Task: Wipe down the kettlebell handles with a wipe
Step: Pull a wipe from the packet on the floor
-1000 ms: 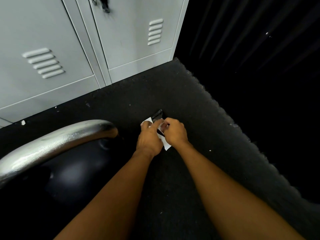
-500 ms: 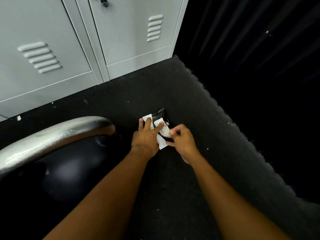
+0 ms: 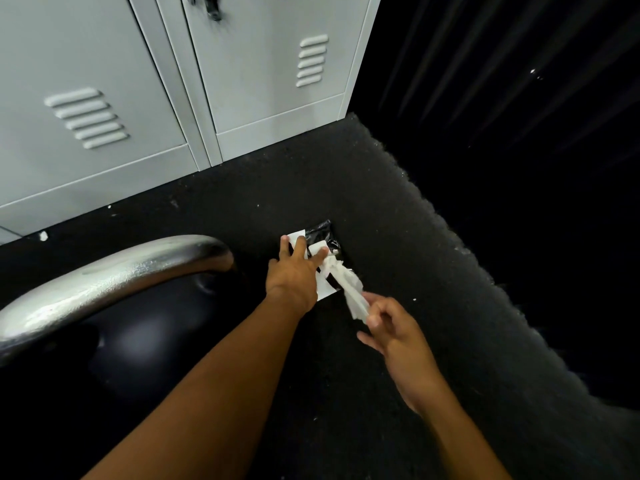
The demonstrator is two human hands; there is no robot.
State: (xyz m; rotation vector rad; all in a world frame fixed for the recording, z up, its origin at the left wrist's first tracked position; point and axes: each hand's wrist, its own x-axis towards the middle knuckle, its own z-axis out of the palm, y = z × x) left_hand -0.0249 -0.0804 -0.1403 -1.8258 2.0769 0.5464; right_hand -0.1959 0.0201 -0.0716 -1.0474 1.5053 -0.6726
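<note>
Flooring of black speckled rubber matting [image 3: 346, 410] is seen across the lower frame, dotted with pale flecks and ragged along its right-hand edge. Beyond that edge a dark ribbed wall [image 3: 502, 98] is noted, too dim for detail. Along the far side, pale grey metal lockers [image 3: 104, 168] are stood on the matting, each door pressed with a block of louvred vents [image 3: 86, 117]. A dark latch [image 3: 211, 8] is visible at the top of the right-hand door, blurred.

Low on the left, a glossy black kettlebell [image 3: 138, 337] is set on the matting, its thick polished steel handle [image 3: 114, 275] arched over the body. The handle is kept apart from the wipe and from both hands.

One container is recorded: a small flat glossy black packet with white label patches [image 3: 322, 232], laid on the matting near the handle's right end. From the packet a crumpled white wipe [image 3: 346, 289] is stretched toward the near side, one end at the packet, the other raised off the floor.

The left hand [image 3: 294, 275] is laid flat on the packet, fingers spread and straight, pressing it down. The right hand [image 3: 394, 330] is held on the packet's near-right side. The wipe's free end is pinched between its thumb and forefinger, the remaining fingers loosely curled.
</note>
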